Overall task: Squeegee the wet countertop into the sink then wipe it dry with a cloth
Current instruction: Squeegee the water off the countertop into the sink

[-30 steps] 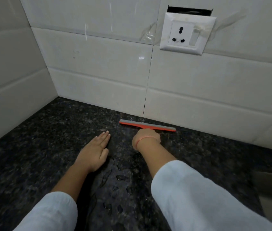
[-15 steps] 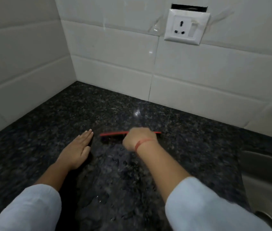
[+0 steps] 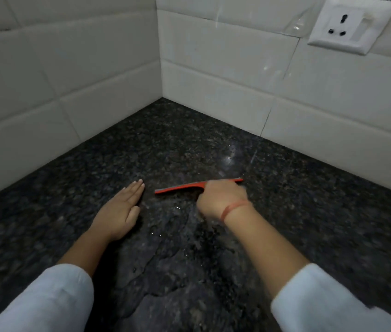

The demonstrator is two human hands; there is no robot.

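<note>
Countertop (image 3: 309, 195): dark speckled stone, running into a corner where two walls of white tiles (image 3: 213, 75) are meeting.

Squeegee (image 3: 180, 188): red blade, lying edge-down on the countertop, running left to right with its right end sitting slightly farther back. It is sitting well out from both walls, near the middle of the stone. Its handle is hiding inside the fist.

Right hand (image 3: 222, 197): fingers curling tight round the squeegee handle, gripping it just behind the blade. A red thread (image 3: 235, 208) is circling the wrist, and a white sleeve (image 3: 333, 305) is covering the forearm.

Left hand (image 3: 120, 212): lying flat on the countertop, palm down, fingers straight and together, holding nothing. Its fingertips are pointing toward the corner and sitting just beside the left end of the blade, apart from it. A white sleeve (image 3: 45, 300) is covering this forearm too.

Water (image 3: 173, 238): pooling in an irregular sheet on the near side of the blade, between the two arms, its edges glinting.

Socket (image 3: 350, 22): white, sitting on the back wall at upper right.
</note>
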